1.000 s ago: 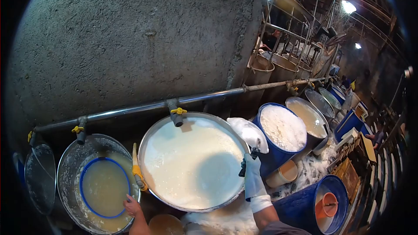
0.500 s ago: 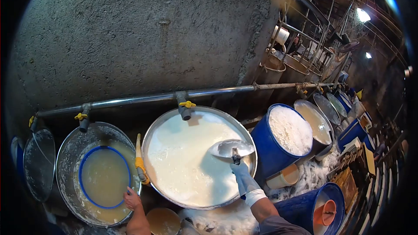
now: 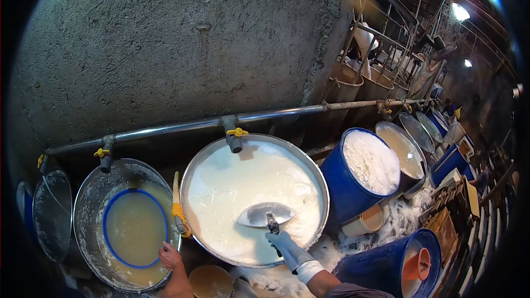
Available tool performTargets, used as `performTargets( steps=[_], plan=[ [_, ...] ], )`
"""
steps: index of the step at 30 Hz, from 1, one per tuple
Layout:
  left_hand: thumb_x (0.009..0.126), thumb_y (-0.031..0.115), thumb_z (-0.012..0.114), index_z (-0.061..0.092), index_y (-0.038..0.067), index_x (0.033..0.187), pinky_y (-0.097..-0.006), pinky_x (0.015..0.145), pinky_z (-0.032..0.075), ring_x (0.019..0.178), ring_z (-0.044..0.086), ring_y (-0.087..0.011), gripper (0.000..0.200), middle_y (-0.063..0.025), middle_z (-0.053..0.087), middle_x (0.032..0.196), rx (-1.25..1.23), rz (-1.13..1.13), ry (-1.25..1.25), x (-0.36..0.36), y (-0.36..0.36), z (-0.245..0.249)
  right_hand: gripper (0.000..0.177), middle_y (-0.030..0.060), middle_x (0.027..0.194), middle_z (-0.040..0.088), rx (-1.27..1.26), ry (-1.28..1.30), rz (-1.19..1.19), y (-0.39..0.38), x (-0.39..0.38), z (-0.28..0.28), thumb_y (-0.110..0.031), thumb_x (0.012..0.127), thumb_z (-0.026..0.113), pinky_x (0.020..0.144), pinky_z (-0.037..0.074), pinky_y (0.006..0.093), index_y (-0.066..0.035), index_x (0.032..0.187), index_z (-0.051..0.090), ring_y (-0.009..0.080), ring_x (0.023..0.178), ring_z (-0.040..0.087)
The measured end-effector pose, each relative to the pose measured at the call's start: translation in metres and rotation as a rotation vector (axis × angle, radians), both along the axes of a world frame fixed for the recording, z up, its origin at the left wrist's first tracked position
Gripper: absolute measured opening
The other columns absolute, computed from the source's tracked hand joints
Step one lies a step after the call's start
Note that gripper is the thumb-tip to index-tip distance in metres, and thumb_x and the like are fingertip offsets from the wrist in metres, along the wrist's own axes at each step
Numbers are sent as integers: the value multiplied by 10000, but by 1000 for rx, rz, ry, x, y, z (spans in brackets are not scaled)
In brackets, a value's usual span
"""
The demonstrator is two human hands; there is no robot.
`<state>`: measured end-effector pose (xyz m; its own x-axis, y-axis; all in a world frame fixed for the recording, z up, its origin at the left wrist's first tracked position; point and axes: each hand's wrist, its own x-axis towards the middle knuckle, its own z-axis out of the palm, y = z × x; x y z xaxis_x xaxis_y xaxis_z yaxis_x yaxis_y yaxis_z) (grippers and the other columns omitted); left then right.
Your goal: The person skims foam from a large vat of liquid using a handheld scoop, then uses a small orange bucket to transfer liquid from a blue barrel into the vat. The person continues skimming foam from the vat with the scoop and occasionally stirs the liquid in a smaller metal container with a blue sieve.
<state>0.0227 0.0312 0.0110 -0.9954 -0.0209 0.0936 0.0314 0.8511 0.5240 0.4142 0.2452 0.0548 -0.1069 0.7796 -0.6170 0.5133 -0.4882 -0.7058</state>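
Note:
My right hand (image 3: 284, 245), in a blue-grey glove with a white cuff, is closed round the dark handle of a metal scoop (image 3: 259, 214). The scoop lies over the milky liquid in a large round metal vat (image 3: 187, 209). Bare, my left hand (image 3: 169, 256) is at the rim of the metal vat on the left, with its fingers closed on the edge of a blue-rimmed round sieve (image 3: 135, 190). Cloudy liquid shows inside the sieve.
A blue barrel (image 3: 337, 179) heaped with white material stands right of the vat. Another blue barrel (image 3: 367, 260) holds an orange container (image 3: 415, 265). Along the wall runs a pipe (image 3: 171, 126) with yellow-handled valves. A yellow-wrapped stick (image 3: 178, 209) lies between the vats.
My right hand and the scoop have moved left and down, toward the near side of the vat. My left hand has stayed at the sieve's edge. The view has shifted slightly.

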Motion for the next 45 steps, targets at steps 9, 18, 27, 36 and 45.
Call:
performTargets(
  steps=[9,18,27,36,45],
  plan=[
    [1022,583,508,706,24,960,-579,775,515,934,692,-449,597,-202,731,995,-16,6,13,-4,-1,-12,482,58,845,677,-52,246,84,-60,-27,-17,-392,845,815,567,529,296,-50,1139,647,136,633,623],
    [1023,581,510,706,28,957,-588,779,512,934,691,-453,590,-201,732,984,-4,-5,23,-5,-3,-13,386,61,823,652,-255,375,115,-99,-39,14,-342,895,816,555,506,282,-37,1060,645,130,628,602],
    [1031,564,507,677,22,934,-574,780,521,927,692,-444,576,-199,720,972,-45,-13,-2,-1,-1,-3,282,53,781,640,-434,459,-59,-108,-15,81,-254,946,789,503,504,270,-15,1022,658,118,571,589],
    [1031,568,498,693,33,955,-583,795,520,930,698,-438,574,-190,731,1001,-39,10,15,-1,-3,-8,309,72,821,666,7,432,28,-21,34,224,-247,985,735,560,514,284,23,1125,680,131,624,613],
    [1024,576,502,719,35,1001,-587,790,524,943,700,-438,584,-191,739,1012,-42,-7,-43,-3,-3,-5,355,32,777,650,810,243,-355,156,35,161,-346,1035,668,506,484,269,-16,1168,655,88,566,567]
  ],
)
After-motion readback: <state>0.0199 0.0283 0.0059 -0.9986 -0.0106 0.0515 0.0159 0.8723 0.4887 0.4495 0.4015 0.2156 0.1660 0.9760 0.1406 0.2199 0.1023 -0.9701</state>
